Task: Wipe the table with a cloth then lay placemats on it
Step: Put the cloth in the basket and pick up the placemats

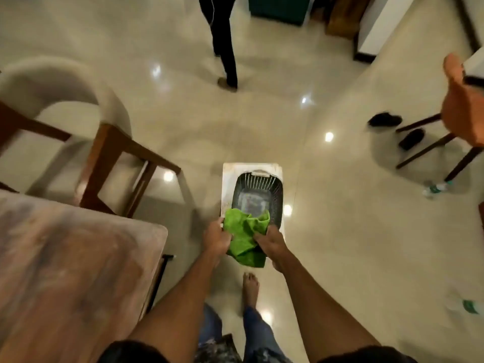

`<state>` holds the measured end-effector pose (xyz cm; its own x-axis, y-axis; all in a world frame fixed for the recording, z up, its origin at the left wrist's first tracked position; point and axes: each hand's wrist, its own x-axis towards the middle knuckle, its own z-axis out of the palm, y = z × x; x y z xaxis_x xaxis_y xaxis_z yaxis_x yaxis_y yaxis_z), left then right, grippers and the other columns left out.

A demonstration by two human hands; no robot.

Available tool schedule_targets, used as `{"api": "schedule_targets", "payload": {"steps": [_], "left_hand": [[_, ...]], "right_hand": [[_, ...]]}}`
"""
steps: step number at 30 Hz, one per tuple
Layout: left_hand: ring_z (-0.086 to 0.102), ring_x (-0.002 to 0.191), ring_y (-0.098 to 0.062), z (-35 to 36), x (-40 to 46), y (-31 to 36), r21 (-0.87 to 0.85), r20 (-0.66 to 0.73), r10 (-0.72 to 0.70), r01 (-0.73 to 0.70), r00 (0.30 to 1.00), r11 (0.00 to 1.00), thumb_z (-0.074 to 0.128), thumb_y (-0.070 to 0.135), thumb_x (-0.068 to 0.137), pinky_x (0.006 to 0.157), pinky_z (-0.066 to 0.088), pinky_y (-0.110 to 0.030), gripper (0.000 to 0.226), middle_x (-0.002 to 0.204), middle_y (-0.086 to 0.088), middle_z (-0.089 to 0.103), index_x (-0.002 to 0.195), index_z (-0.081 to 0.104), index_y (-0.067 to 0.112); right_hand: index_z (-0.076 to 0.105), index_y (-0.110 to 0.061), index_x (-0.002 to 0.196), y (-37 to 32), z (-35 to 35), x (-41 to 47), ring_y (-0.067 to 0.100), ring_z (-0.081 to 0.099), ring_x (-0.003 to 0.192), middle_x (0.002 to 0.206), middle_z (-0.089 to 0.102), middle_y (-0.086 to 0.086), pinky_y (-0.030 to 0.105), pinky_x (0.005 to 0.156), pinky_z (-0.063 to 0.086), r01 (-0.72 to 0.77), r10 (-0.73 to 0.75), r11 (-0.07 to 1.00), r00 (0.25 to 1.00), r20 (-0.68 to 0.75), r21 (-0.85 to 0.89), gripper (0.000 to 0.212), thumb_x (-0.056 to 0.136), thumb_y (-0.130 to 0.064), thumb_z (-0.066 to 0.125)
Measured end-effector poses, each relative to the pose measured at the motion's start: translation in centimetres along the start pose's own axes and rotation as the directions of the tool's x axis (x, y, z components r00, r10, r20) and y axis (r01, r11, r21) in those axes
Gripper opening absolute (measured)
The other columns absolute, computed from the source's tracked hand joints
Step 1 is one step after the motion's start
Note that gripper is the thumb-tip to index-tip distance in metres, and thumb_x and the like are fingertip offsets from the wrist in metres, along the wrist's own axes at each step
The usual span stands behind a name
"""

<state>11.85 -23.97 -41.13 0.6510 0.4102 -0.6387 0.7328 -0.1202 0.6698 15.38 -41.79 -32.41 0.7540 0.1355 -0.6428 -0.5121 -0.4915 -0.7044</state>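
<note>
My left hand (216,238) and right hand (271,244) each pinch the green cloth (245,238) above the basket (258,199); I should shake it flat before wiping the table (78,258) at my left.

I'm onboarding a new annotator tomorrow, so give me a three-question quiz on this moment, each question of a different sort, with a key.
1. True or false: only the right hand holds the green cloth.
2. Multiple choice: the dark slatted basket stands on (A) the wooden table, (B) a white board on the floor, (C) the cushioned chair.
3. Fill in: seen from the camera, the table lies to the ___ of the hands.

Key: 1 false, the left hand grips it too. 2 B. 3 left.
</note>
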Motion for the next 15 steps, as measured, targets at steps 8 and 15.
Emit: {"api": "schedule_targets", "payload": {"steps": [8, 15], "left_hand": [[0.073, 0.105, -0.027, 5.0, 4.5, 3.9, 0.136, -0.082, 0.050, -0.039, 0.995, 0.990, 0.066, -0.005, 0.085, 0.092, 0.057, -0.034, 0.048, 0.113, -0.008, 0.078, 0.128, 0.069, 0.016], [0.069, 0.112, -0.027, 10.0, 14.1, 6.3, 0.249, -0.071, 0.298, -0.272, 0.952, 0.929, 0.061, -0.013, 0.091, 0.093, 0.062, -0.042, 0.066, 0.131, -0.011, 0.069, 0.152, 0.052, 0.012]], "right_hand": [[0.061, 0.004, 0.124, 3.5, 1.0, 10.5, 0.047, 0.067, 0.104, 0.112, 0.068, 0.031, 0.050, 0.086, 0.056, -0.032, 0.006, 0.969, 0.994, -0.105, -0.244, 0.036, 0.094, -0.015, 0.056], [0.054, -0.001, 0.143, 5.1, 2.1, 23.7, 0.035, 0.066, 0.108, 0.119, 0.069, 0.020, 0.039, 0.091, 0.050, 0.055, -0.122, 0.949, 0.971, -0.203, -0.309, 0.056, 0.089, -0.018, 0.051]]}}
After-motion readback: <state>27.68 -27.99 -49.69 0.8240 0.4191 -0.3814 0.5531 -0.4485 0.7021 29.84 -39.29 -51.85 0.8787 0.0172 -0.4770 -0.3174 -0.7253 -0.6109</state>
